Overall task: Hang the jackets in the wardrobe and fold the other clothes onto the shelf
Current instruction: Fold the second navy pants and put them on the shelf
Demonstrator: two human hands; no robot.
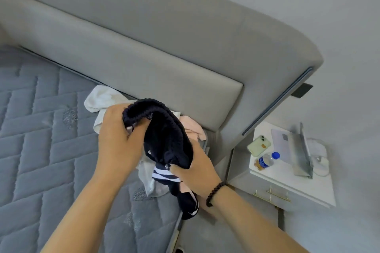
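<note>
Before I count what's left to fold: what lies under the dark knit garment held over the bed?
Under the dark knit garment lie white clothes and a pale pink piece on the mattress. Both hands and the garment cover the pile's middle, so a full count isn't possible.

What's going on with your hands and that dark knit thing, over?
Left hand and right hand both grip the dark navy knit garment, lifted over the grey quilted mattress. Pale clothes pile underneath. Nothing blocking.

Both hands, the left hand (pixel 118 139) and the right hand (pixel 195 170), grip a dark knitted garment (pixel 164 135) above the bed (pixel 41 129); at 3 o'clock stands a nightstand (pixel 287 187).
</note>
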